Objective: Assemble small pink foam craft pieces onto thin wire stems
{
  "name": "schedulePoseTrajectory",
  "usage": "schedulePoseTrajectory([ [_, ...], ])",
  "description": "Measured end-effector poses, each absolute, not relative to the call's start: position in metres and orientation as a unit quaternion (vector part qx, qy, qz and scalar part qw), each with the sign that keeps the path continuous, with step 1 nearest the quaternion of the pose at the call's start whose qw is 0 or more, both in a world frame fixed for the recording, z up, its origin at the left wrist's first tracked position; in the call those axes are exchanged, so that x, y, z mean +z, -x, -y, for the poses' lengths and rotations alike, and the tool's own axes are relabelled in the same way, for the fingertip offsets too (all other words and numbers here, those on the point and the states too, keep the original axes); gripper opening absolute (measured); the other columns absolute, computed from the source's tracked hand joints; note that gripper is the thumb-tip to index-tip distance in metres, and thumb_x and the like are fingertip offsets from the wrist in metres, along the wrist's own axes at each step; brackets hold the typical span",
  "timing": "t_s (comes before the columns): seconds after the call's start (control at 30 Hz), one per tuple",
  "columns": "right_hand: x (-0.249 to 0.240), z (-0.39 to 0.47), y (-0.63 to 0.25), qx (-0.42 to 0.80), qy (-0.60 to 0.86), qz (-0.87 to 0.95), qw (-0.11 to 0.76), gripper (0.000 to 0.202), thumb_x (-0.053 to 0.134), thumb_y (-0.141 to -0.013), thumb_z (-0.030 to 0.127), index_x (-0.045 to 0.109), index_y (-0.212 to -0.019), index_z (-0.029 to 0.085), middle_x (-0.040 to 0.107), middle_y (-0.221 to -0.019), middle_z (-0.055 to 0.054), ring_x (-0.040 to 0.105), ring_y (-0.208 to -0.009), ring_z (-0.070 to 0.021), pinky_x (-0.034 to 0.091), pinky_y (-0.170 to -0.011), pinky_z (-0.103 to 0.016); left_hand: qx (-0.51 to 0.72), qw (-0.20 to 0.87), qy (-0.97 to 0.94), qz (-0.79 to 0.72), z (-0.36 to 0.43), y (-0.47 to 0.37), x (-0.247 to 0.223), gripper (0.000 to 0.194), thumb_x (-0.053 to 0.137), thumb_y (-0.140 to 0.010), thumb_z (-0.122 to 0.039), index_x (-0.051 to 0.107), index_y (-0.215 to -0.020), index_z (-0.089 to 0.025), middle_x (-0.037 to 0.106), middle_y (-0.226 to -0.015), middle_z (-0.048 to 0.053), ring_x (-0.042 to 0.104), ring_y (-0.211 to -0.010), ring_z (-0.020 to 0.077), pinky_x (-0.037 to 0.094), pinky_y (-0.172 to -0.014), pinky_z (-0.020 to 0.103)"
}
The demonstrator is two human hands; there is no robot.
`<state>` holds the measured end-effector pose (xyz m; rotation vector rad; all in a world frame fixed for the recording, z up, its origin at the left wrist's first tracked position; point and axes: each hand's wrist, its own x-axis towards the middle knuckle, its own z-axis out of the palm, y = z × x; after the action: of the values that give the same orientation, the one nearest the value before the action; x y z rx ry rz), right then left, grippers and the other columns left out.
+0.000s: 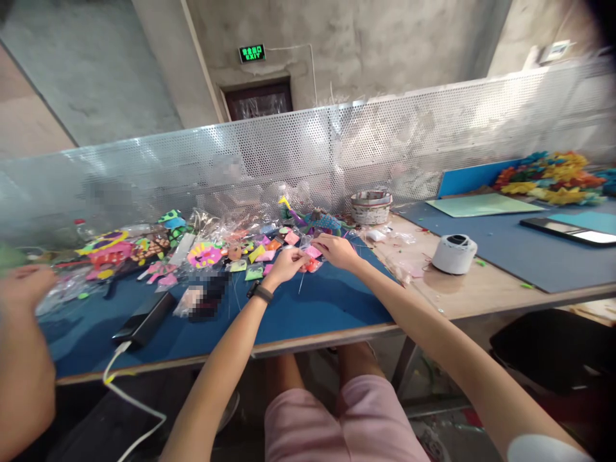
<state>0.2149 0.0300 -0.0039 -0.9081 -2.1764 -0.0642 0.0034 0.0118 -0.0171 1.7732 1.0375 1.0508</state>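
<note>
Over the blue mat (pixel 337 308), both my hands are close together. My left hand (pixel 290 263), with a dark band at the wrist, has its fingers pinched on something small that I cannot make out. Just right of it, my right hand (pixel 334 249) is also pinched, near a pink packet (pixel 314 251). A red-orange piece (pixel 312 264) lies between and below the fingers. A thin pale strand (pixel 301 283) hangs beneath my left fingertips. Small coloured packets, including a green one (pixel 254 273) and a yellow one (pixel 256 254), lie left of my hands.
Behind stand a blue-purple dinosaur figure (pixel 320 221) and a basket (pixel 371 206). A white roll (pixel 455 255) is at the right. A power bank (pixel 144 319) with a white cable lies left. Another person's arm (pixel 24 346) reaches in at the far left.
</note>
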Motion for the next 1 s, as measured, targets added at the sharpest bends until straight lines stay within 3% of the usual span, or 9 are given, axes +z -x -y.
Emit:
schedulePoseTrajectory([
  [0.23,-0.006,-0.037,-0.206,0.120,0.304,0.860,0.392,0.035,0.038,-0.101,0.030,0.065,-0.085,0.015,0.065,-0.080,-0.004,0.057,-0.074,-0.0151,0.042,-0.069,-0.025,0.424,0.390,-0.704,-0.415,-0.016,0.003,-0.019,0.035,0.078,-0.077,-0.042,0.070,-0.088,-0.010,0.073,-0.081,0.009,0.069,-0.065,0.0172,0.060,-0.061,0.029],
  [0.37,-0.009,-0.040,-0.205,0.172,0.301,0.854,0.389,0.036,0.036,-0.100,0.031,0.063,-0.082,0.015,0.062,-0.074,-0.002,0.055,-0.070,-0.0150,0.041,-0.065,-0.025,0.435,0.390,-0.700,-0.410,-0.015,0.005,-0.014,0.036,0.078,-0.076,-0.043,0.070,-0.089,-0.010,0.073,-0.084,0.009,0.069,-0.067,0.0173,0.060,-0.061,0.029],
  [0.5,-0.008,-0.036,-0.208,0.072,0.310,0.858,0.403,0.022,0.048,-0.096,0.027,0.066,-0.103,0.015,0.067,-0.085,-0.005,0.059,-0.073,-0.0154,0.043,-0.068,-0.025,0.434,0.407,-0.686,-0.419,-0.014,0.004,-0.013,0.039,0.079,-0.075,-0.045,0.070,-0.087,-0.009,0.072,-0.081,0.009,0.067,-0.064,0.0152,0.059,-0.062,0.029],
  [0.6,-0.004,-0.031,-0.213,-0.032,0.303,0.866,0.397,0.027,0.051,-0.098,0.029,0.064,-0.120,0.019,0.069,-0.097,-0.007,0.062,-0.081,-0.0165,0.045,-0.072,-0.025,0.427,0.415,-0.689,-0.414,-0.013,0.002,-0.012,0.040,0.078,-0.075,-0.047,0.070,-0.086,-0.010,0.071,-0.079,0.007,0.065,-0.061,0.0130,0.058,-0.061,0.027],
  [0.83,-0.002,-0.033,-0.223,-0.187,0.242,0.890,0.337,0.033,0.040,-0.105,0.030,0.070,-0.115,0.020,0.070,-0.113,-0.009,0.065,-0.102,-0.0186,0.049,-0.081,-0.026,0.381,0.421,-0.724,-0.392,-0.008,0.002,-0.011,0.041,0.074,-0.078,-0.051,0.071,-0.087,-0.011,0.068,-0.073,0.005,0.063,-0.059,0.0122,0.057,-0.059,0.025],
  [1.0,-0.004,-0.035,-0.223,-0.191,0.238,0.893,0.331,0.032,0.042,-0.104,0.030,0.071,-0.112,0.020,0.070,-0.108,-0.009,0.065,-0.093,-0.0165,0.047,-0.072,-0.024,0.382,0.398,-0.734,-0.396,-0.010,0.004,-0.014,0.041,0.072,-0.080,-0.050,0.070,-0.090,-0.010,0.070,-0.077,0.007,0.065,-0.060,0.0131,0.056,-0.058,0.024],
])
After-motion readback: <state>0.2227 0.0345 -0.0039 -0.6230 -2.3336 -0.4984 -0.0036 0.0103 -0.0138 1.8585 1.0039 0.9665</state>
